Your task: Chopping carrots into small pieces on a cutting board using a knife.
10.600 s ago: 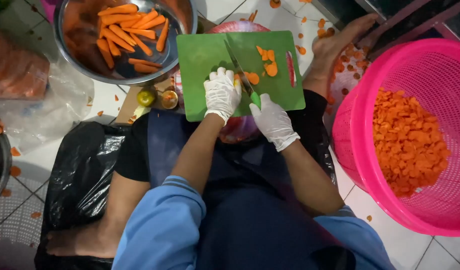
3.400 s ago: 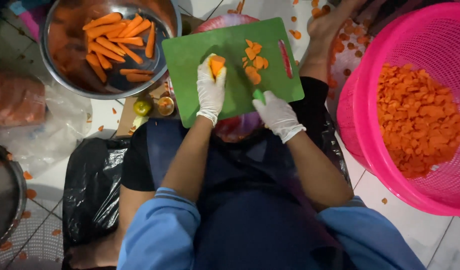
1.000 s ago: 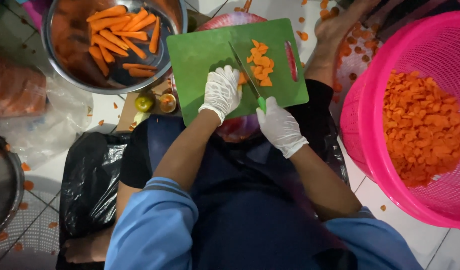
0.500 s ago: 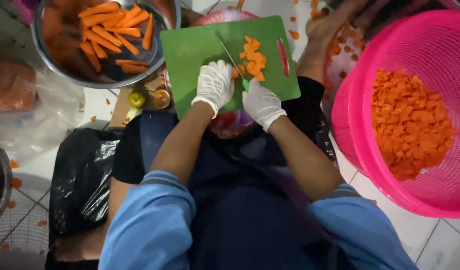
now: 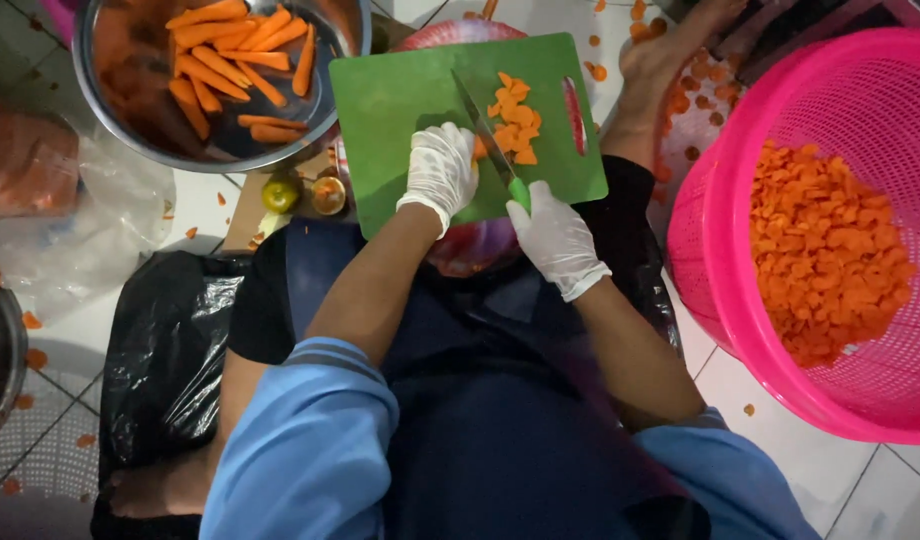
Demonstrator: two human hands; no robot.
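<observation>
Working beside the big pink basket (image 5: 720,250) of cut carrot, we keep the green cutting board (image 5: 400,100) steady. Our left hand (image 5: 440,170) curls its gloved fingers together over the carrot piece (image 5: 479,148); our right hand (image 5: 557,237) wraps the knife (image 5: 485,135) handle. We should tuck fingertips back from the blade.
</observation>
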